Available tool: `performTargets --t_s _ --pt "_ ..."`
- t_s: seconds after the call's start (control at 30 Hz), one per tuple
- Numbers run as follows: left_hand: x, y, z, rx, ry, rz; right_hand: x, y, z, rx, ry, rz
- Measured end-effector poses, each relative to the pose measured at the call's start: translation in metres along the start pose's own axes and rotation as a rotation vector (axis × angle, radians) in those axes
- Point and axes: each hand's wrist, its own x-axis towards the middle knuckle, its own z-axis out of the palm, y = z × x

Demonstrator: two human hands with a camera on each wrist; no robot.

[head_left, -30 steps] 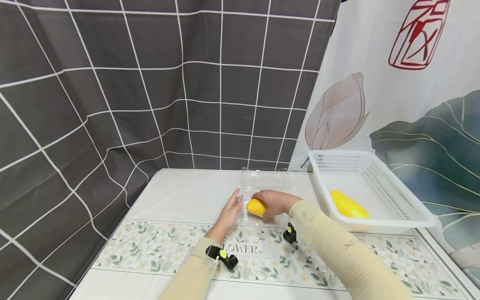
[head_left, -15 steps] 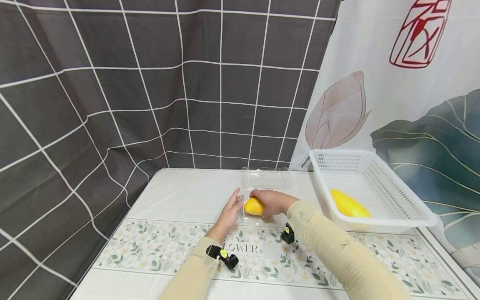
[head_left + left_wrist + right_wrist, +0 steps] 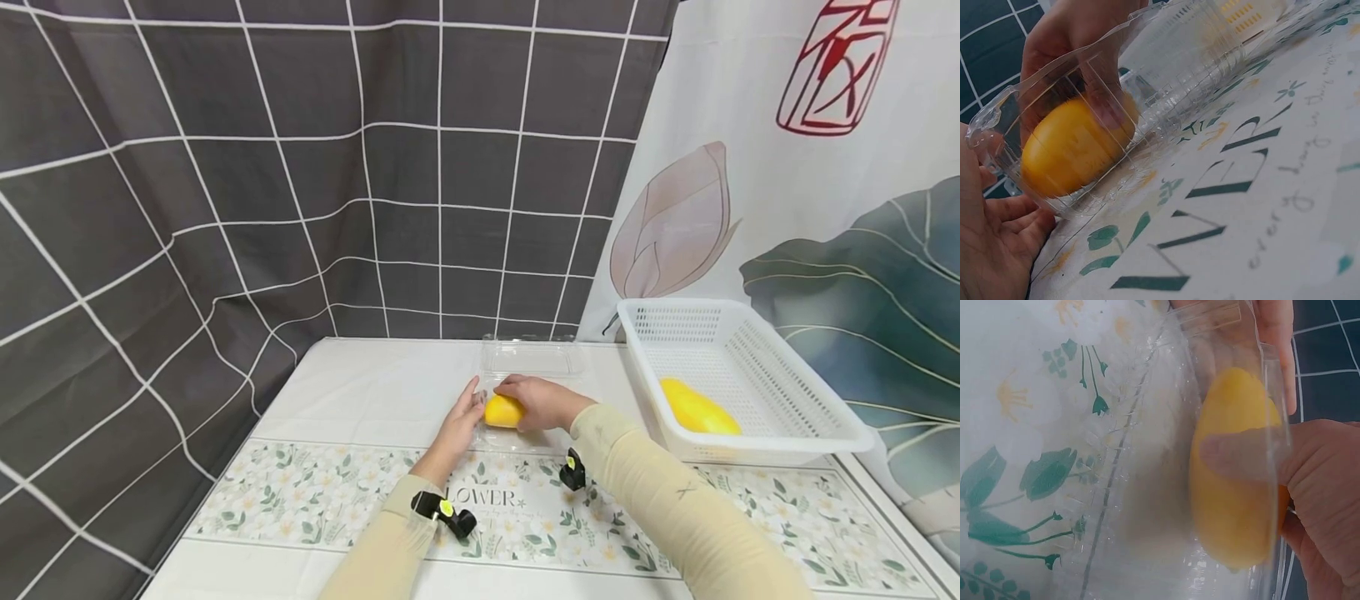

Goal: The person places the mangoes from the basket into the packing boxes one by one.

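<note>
The fingers (image 3: 1032, 100) of the right hand (image 3: 543, 402) are curled over a yellow mango (image 3: 503, 411), with the thumb (image 3: 1229, 453) pressed along its near side, so the hand grips it from above. The mango lies lengthwise inside a clear plastic box (image 3: 525, 442), close to the left end; both wrist views show it through the wall. It sits low, near the bottom, though I cannot tell whether its full weight rests there.

The left hand (image 3: 459, 423) is at the left end of the box, its fingers extended rather than clenched, resting against the outside of the wall as if to steady it. The lid (image 3: 531, 358) is folded back behind the box, away from the person.

To the right, well apart from the box, a white basket (image 3: 806, 450) holds a second mango (image 3: 697, 408). Both containers stand on a flowered tablecloth (image 3: 390, 392).

The step in hand appears to be settling the mango into the box, snug to the left end. The next move seems to call for lowering it fully, then letting the right fingers loosen and lift straight up without dragging the fruit, while the left hand keeps the light box from sliding.
</note>
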Motion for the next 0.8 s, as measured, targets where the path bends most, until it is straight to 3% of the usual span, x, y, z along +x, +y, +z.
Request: performTargets --t_s 0.4,0.8 --pt "0.0002 -0.0008 -0.0003 -0.030 -0.002 0.002 -0.0002 0.0000 0.0031 -0.140 0.086 -0.061" --pt "0.0014 -0.0026 -0.0003 -0.005 0.002 0.008 -0.0032 -0.0002 0.0039 -0.204 0.099 -0.035"
